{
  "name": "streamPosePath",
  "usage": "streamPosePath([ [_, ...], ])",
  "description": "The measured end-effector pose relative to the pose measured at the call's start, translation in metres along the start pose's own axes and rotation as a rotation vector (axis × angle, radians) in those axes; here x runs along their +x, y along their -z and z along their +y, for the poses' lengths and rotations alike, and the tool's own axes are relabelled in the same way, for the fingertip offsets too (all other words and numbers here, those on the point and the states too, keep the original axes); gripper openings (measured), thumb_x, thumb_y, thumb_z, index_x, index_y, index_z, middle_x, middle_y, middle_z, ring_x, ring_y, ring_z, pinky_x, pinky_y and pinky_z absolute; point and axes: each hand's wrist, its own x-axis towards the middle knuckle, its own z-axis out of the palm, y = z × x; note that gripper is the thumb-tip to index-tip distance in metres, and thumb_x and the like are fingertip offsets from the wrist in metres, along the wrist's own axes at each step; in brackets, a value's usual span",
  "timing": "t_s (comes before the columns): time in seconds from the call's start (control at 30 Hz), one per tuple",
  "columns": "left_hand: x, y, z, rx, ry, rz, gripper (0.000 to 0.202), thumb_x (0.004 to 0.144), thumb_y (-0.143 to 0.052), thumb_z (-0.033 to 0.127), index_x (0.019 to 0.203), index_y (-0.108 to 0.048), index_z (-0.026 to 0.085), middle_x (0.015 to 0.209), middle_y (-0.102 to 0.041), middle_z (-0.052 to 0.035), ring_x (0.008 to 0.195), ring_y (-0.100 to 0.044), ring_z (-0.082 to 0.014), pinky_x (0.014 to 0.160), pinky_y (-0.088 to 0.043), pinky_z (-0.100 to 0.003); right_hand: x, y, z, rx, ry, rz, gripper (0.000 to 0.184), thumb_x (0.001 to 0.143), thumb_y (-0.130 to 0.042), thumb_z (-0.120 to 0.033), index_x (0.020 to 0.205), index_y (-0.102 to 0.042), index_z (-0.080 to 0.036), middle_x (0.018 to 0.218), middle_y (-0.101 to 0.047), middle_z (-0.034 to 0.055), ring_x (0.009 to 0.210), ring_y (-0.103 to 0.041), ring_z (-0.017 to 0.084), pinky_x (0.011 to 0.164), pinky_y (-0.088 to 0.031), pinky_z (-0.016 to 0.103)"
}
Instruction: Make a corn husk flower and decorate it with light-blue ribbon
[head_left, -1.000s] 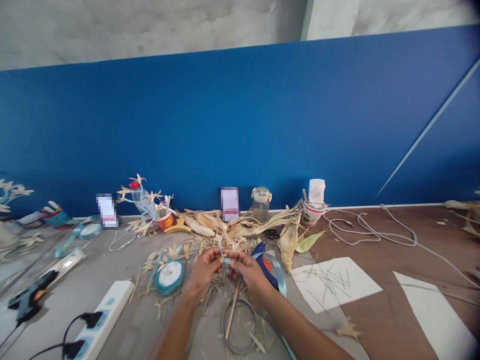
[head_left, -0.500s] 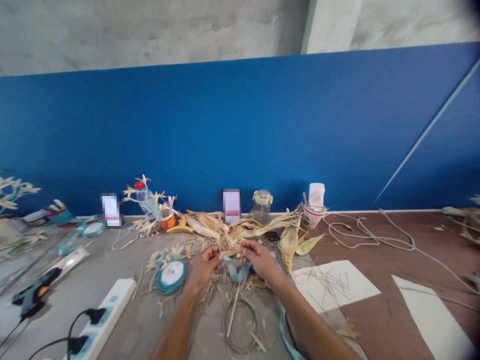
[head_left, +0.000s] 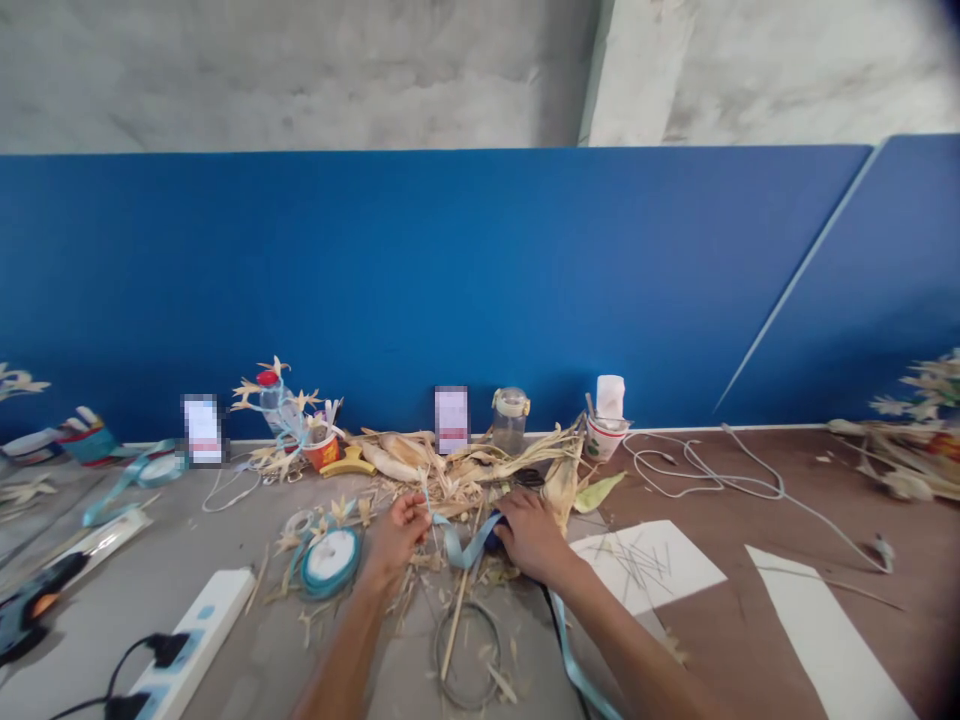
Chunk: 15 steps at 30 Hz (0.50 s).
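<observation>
My left hand (head_left: pixel 403 530) is closed in a pinch on a thin upright stem (head_left: pixel 427 495) with light blue ribbon on it. From there a loose length of light blue ribbon (head_left: pixel 466 550) loops toward my right hand (head_left: pixel 529 530). That hand curls palm down over a dark blue object (head_left: pixel 495 536), mostly hidden under its fingers. Pale dried corn husks (head_left: pixel 397 458) are heaped just beyond both hands. A ring of grey wire (head_left: pixel 469 655) and a thin stick (head_left: pixel 454 625) lie nearer to me.
A ribbon spool (head_left: pixel 330 562), a white power strip (head_left: pixel 196 640) and a glue gun (head_left: pixel 41 605) lie on the left. Thin wires rest on white paper (head_left: pixel 697 575) at right. A clear jar (head_left: pixel 511 420), a phone (head_left: pixel 451 420) and paper cups (head_left: pixel 606 440) stand at the back.
My right hand has left the area close to my left hand and come down onto the dark blue object. My left hand keeps its pinch. The view has turned slightly right.
</observation>
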Motion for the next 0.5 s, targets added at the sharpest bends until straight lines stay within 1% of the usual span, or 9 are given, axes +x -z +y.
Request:
streamPosePath([
  [0.07,-0.001,-0.001,0.000,0.005,-0.008,-0.005,0.041,0.056,-0.073,0.031,0.087,-0.052,0.016,0.059,-0.053,0.0066,0.045,-0.045,-0.0065,0.048,-0.033,-0.020,-0.008,0.003,-0.009,-0.112,0.105,0.056,0.035,0.078,-0.054,-0.022,0.112,-0.059,-0.023,0.115,-0.057,0.0087,0.116,-0.038,0.027,0.099,-0.020,0.041],
  [0.1,-0.001,-0.001,0.000,0.006,-0.017,-0.003,0.041,0.056,-0.073,0.032,0.087,-0.053,0.016,0.059,-0.053,0.0064,0.046,-0.045,-0.0066,0.048,-0.033,-0.020,-0.011,0.004,-0.012,-0.131,0.143,0.085,0.034,0.077,-0.054,-0.021,0.111,-0.059,-0.022,0.114,-0.057,0.0095,0.115,-0.037,0.028,0.098,-0.019,0.042],
  [0.17,-0.002,-0.002,0.000,0.000,-0.036,0.003,0.041,0.056,-0.073,0.032,0.087,-0.053,0.015,0.059,-0.052,0.0061,0.047,-0.045,-0.0068,0.048,-0.033,-0.020,-0.012,0.004,-0.019,-0.187,0.181,0.092,0.030,0.080,-0.050,-0.019,0.108,-0.061,-0.021,0.111,-0.056,0.0113,0.109,-0.039,0.028,0.093,-0.024,0.041],
  [0.23,-0.003,-0.003,0.000,-0.007,-0.050,0.008,0.040,0.056,-0.073,0.033,0.087,-0.054,0.016,0.060,-0.052,0.0058,0.047,-0.045,-0.0072,0.048,-0.033,-0.021,-0.010,0.002,-0.023,-0.223,0.191,0.067,0.027,0.083,-0.044,-0.017,0.103,-0.063,-0.019,0.108,-0.055,0.0130,0.104,-0.041,0.027,0.087,-0.028,0.039],
  [0.3,-0.003,-0.004,0.001,-0.006,-0.055,0.003,0.040,0.056,-0.073,0.033,0.086,-0.054,0.016,0.059,-0.052,0.0059,0.047,-0.045,-0.0076,0.048,-0.033,-0.021,-0.006,-0.002,-0.026,-0.240,0.189,0.037,0.026,0.085,-0.041,-0.016,0.097,-0.065,-0.018,0.106,-0.056,0.0138,0.102,-0.041,0.027,0.084,-0.029,0.039],
  [0.4,-0.004,-0.003,0.002,-0.002,-0.058,-0.003,0.039,0.056,-0.073,0.033,0.086,-0.054,0.017,0.060,-0.053,0.0055,0.048,-0.046,-0.0078,0.049,-0.033,-0.021,-0.001,-0.004,-0.027,-0.237,0.186,0.040,0.025,0.085,-0.042,-0.017,0.092,-0.065,-0.017,0.106,-0.056,0.0136,0.103,-0.041,0.027,0.086,-0.029,0.039],
  [0.5,-0.002,-0.002,0.003,0.004,-0.059,0.000,0.040,0.056,-0.073,0.033,0.086,-0.054,0.017,0.059,-0.052,0.0058,0.047,-0.046,-0.0078,0.048,-0.033,-0.021,-0.002,0.000,-0.026,-0.204,0.210,0.074,0.022,0.084,-0.043,-0.017,0.092,-0.064,-0.017,0.106,-0.058,0.0124,0.103,-0.043,0.026,0.090,-0.026,0.038],
])
